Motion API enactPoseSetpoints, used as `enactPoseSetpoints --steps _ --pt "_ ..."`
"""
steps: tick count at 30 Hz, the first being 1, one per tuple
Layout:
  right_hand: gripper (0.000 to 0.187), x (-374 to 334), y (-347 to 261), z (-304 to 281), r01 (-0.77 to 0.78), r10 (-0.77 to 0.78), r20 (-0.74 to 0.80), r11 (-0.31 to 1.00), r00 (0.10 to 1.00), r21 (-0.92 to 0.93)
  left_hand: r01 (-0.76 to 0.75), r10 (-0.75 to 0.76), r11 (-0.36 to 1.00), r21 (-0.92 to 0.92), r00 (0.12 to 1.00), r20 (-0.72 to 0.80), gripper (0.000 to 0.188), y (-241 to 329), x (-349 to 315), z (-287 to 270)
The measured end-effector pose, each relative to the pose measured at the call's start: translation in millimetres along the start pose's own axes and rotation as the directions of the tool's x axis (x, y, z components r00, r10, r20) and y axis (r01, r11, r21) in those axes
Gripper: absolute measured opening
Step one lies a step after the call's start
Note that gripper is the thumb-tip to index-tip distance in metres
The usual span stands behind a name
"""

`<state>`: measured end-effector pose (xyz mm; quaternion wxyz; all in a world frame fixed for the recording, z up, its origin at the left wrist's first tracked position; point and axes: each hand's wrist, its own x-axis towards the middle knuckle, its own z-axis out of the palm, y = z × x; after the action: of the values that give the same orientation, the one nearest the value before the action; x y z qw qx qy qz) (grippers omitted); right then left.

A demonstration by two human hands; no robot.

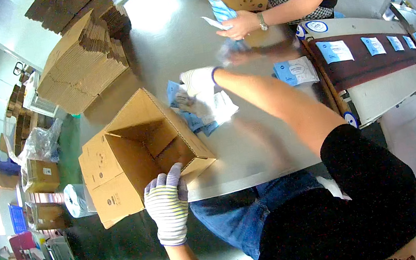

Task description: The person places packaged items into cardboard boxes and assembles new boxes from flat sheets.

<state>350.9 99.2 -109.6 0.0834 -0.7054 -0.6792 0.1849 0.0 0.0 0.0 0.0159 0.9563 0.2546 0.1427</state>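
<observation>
Left hand (168,209) at carton (108,172), right hand (199,82) over packets (225,107) — each grip unclear

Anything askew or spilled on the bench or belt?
Slightly askew: the blue-and-white packets under the right hand overlap at different angles, unlike the spaced row on the conveyor belt. It looks like ordinary handling; no spill is visible.
</observation>
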Motion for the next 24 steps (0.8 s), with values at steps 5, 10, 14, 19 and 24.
enactPoseSetpoints --steps 5,10,14,19,24 --pt "0.049 4 -18 -1 0.047 -0.039 0.401 0.999 0.915 -0.009 -0.009 0.014 0.999 0.051 0.995 -0.099 0.032 -19 7 -12" --pt "0.041 -39 -24 33 -0.091 0.006 0.401 0.977 0.916 0.192 0.002 0.004 0.999 0.047 0.992 -0.124 0.031 -16 7 -9" --pt "0.055 -113 -76 36 0.174 -0.203 -0.191 0.972 0.960 -0.157 0.030 -0.022 0.998 0.052 0.989 -0.146 0.031 -21 -1 -11" --pt "0.060 -186 -110 67 0.178 -0.280 -0.042 0.711 0.959 -0.680 0.029 -0.022 0.999 0.042 0.990 -0.142 0.031 -12 -1 -8" --pt "0.058 -204 -112 40 0.245 -0.285 0.001 0.820 0.958 -0.517 0.022 -0.009 0.997 0.076 0.986 -0.165 0.027 -11 -1 -12"
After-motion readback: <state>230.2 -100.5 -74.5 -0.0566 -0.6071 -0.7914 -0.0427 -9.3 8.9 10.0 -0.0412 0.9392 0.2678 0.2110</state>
